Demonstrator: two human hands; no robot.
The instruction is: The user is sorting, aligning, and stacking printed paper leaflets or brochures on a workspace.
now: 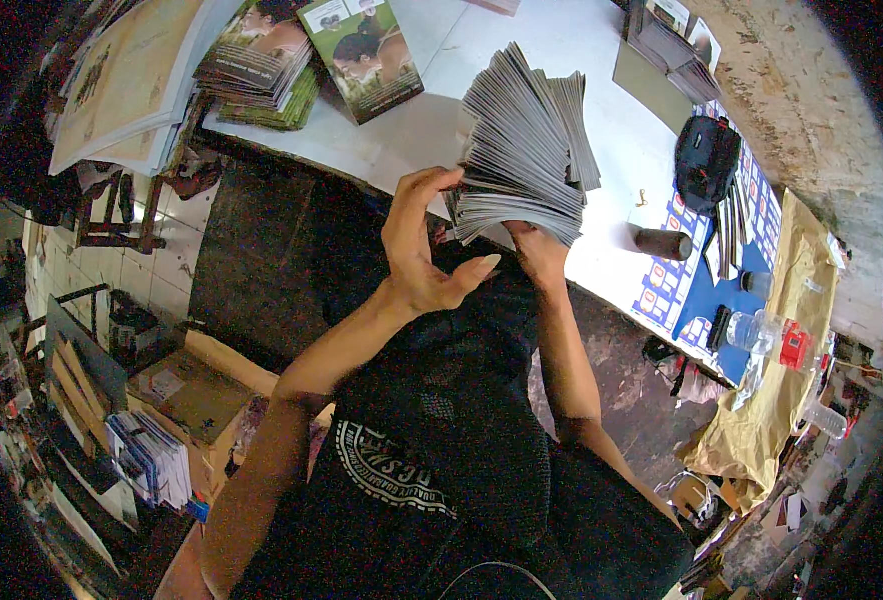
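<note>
A thick stack of thin booklets (522, 150) is fanned out above the near edge of the white table (442, 50), its grey edges showing. My right hand (544, 262) grips the near end of the stack from below; most of its fingers are hidden by the booklets. My left hand (417, 240) is open beside the stack's left side, thumb and fingers spread apart. Its upper fingertip is at the stack's left edge; whether it touches, I cannot tell. A green booklet with a picture cover (367, 60) lies on the table to the left, beside a pile of similar booklets (262, 70).
Large printed sheets (127, 80) overhang the table's left end. At the right are a black pouch (709, 160), a dark cylinder (664, 243), a clear bottle with a red label (777, 338) and brown wrapping paper (762, 410). A cardboard box (197, 395) stands at lower left.
</note>
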